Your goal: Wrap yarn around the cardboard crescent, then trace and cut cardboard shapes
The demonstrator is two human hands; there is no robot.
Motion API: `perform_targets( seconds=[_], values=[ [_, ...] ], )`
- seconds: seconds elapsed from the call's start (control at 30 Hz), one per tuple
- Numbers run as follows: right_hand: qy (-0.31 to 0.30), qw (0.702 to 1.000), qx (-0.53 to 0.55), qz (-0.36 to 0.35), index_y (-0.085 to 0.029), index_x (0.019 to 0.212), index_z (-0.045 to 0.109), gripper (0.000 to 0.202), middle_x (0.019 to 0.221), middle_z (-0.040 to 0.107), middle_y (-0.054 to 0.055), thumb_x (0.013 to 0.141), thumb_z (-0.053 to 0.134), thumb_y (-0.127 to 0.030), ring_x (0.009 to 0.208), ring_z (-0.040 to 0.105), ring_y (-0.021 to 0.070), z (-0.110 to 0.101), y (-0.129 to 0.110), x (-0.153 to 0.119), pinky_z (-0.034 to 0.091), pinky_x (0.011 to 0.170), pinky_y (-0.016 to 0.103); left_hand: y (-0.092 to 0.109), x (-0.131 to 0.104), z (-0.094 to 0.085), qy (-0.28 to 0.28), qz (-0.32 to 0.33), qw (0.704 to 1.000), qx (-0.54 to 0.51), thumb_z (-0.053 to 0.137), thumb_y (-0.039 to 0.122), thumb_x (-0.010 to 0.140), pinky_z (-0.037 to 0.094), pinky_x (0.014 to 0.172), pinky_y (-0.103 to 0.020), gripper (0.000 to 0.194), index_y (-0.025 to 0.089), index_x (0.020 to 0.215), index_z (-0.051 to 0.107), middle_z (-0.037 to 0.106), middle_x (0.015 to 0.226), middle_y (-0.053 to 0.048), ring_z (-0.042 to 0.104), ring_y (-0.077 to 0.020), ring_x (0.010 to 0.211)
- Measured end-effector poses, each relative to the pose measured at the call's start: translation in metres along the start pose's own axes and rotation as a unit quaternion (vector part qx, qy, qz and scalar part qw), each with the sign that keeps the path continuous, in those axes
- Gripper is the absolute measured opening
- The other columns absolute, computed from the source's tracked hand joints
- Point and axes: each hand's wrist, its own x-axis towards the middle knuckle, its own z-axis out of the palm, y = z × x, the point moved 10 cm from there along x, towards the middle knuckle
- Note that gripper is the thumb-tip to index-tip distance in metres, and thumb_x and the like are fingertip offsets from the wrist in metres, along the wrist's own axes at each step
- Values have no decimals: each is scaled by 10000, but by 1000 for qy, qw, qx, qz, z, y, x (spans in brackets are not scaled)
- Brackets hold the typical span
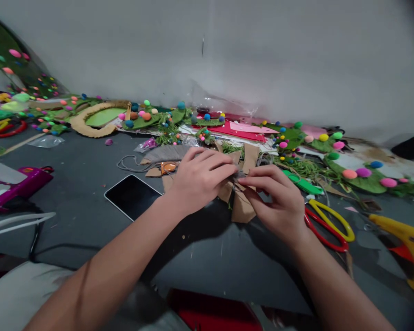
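My left hand [203, 179] is closed, its fingers curled over a brown cardboard cutout [243, 209] with several pointed arms. Grey yarn [239, 174] runs over the cutout's middle. At that spot my right hand [276, 197] pinches the yarn between thumb and fingers, close to the left fingertips. My left palm hides part of the cardboard. Behind the left hand lies a grey yarn-wrapped piece [169, 153] with a loose loop. A small orange piece [168, 167] sits beside it.
A phone [133, 196] lies left of my hands. Red-and-yellow scissors [331, 225], a green cutter [301, 182] and a yellow glue gun [405, 243] are at right. A purple tool [20, 186] stands far left. Pompom-covered green felt [146, 120] and a cardboard ring [81, 125] line the wall.
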Motion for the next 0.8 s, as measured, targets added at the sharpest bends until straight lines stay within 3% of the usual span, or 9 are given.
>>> perform_targets(
  seconds=[0.07, 0.17, 0.3, 0.53, 0.67, 0.8],
  values=[
    [3, 999, -16, -45, -257, 1117, 744, 349, 1054, 679, 69, 880, 684, -8, 974, 668, 184, -2, -10, -2, 561, 841, 343, -2, -1, -8, 45, 1, 999, -17, 644, 184, 981, 431, 999, -391, 133, 262, 1076, 696, 797, 1157, 22, 729, -173, 1087],
    [1, 997, -28, -68, -293, 1180, 729, 422, 1076, 684, 77, 879, 683, -1, 965, 669, 197, -3, -13, -3, 566, 816, 362, -2, -2, -12, 69, 17, 997, -39, 648, 177, 979, 426, 1088, -404, 177, 279, 1111, 707, 800, 1186, 27, 746, -160, 1096],
    [-2, 998, -27, -62, -297, 1225, 732, 432, 1078, 688, 83, 891, 689, -28, 953, 671, 198, -4, -11, -3, 572, 792, 355, 2, -4, -10, 57, 46, 995, -71, 640, 140, 976, 484, 986, -357, 212, 255, 1141, 709, 815, 1122, 13, 761, -147, 1018],
    [6, 994, 65, 84, -275, 1089, 782, 207, 1029, 697, 68, 917, 725, -173, 805, 658, 159, -3, 16, 0, 518, 565, 267, -2, -3, 6, -34, -7, 991, -131, 619, 209, 1006, 473, 902, -338, 192, 220, 1177, 704, 813, 1084, -31, 753, -163, 995],
    [3, 983, 138, 120, -251, 1019, 778, 133, 993, 692, 62, 911, 736, -186, 863, 659, 168, 1, 27, 1, 536, 636, 278, 0, -2, 10, -48, -10, 990, -131, 611, 342, 1036, 460, 862, -325, 207, 201, 1166, 689, 812, 1062, -31, 754, -157, 969],
    [16, 973, 181, 142, -241, 984, 780, 91, 974, 716, 58, 904, 751, -209, 917, 671, 180, 2, 34, 1, 567, 729, 297, -1, -3, 8, -21, -33, 992, -122, 630, 339, 1025, 453, 836, -323, 204, 216, 1180, 682, 810, 1086, -23, 758, -159, 1002]
  ],
)
